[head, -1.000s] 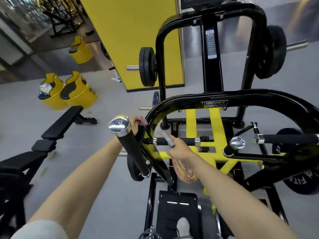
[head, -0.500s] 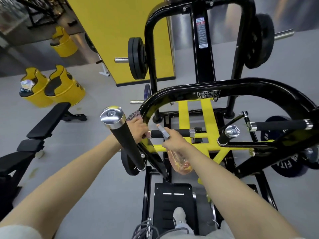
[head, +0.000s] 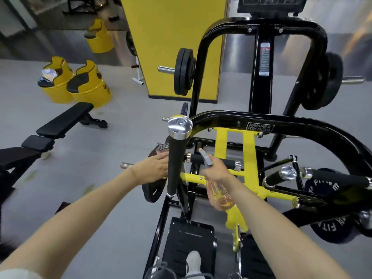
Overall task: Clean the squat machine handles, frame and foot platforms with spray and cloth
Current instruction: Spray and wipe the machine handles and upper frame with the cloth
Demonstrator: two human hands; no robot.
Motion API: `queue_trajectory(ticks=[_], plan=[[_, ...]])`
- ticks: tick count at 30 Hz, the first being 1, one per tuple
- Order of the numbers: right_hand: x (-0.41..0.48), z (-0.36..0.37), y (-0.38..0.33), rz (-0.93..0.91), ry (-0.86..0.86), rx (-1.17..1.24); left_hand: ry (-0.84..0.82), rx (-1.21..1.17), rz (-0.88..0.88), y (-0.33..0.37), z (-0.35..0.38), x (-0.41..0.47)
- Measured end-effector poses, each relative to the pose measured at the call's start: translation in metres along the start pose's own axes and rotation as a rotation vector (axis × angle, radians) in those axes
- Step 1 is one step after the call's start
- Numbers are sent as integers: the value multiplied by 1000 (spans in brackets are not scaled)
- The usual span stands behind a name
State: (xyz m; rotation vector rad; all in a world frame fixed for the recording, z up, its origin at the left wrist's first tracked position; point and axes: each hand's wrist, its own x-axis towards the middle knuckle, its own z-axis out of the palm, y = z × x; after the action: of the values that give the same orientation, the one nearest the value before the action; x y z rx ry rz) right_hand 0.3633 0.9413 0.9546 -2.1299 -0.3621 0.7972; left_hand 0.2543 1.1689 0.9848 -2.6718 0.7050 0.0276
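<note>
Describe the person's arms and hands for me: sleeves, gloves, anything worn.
The left forearm and right forearm are bare to the wrists. The left hand and right hand wear no gloves, and no watch, band or ring shows. A pale, whitish sleeve edge shows at the left upper arm; the right arm leaves the frame before any sleeve appears.
</note>
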Motion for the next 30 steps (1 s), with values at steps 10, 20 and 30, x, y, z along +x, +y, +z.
queue_trajectory(ticks=[10, 20, 30], plan=[[-2, 4, -5, -1, 25, 29, 605, -801, -705, 3, -28, 46], [-7, 0, -10, -28, 27, 23, 129, -1241, -781, -39, -3, 81], [-5, 7, -7, -46, 49, -15, 520, -1683, -1158, -25, 39, 63]])
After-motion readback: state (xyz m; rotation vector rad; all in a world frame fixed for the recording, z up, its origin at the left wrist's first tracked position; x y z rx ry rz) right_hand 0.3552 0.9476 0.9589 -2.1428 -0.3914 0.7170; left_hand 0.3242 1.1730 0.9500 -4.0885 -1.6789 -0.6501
